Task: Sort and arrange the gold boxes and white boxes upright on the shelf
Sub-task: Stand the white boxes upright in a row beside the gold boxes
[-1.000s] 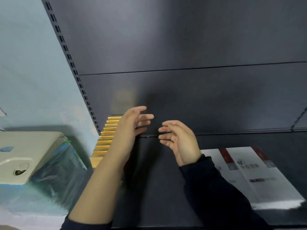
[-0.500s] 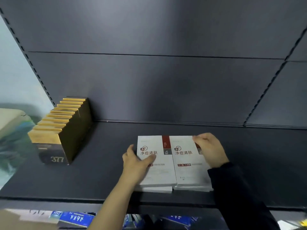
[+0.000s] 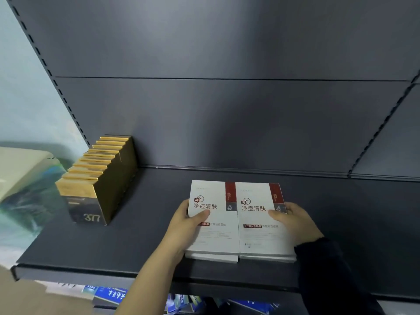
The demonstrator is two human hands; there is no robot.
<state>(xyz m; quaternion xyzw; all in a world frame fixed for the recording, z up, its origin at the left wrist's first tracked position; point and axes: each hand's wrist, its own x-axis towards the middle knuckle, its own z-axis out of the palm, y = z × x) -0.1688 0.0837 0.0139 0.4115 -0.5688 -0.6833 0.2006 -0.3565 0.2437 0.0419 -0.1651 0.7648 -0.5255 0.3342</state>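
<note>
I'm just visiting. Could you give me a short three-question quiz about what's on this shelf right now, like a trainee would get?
1. True or false: the gold boxes stand upright in a row at the shelf's left end.
2. How do the white boxes lie? A) flat, in two side-by-side stacks B) upright
3. What does each hand grip?

Key: 1 true. 2 A. 3 The left hand grips the left stack, the right hand the right stack.

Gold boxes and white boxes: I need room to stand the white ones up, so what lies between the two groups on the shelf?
Nothing: in the head view, only bare dark shelf separates the gold boxes from the white boxes.
</note>
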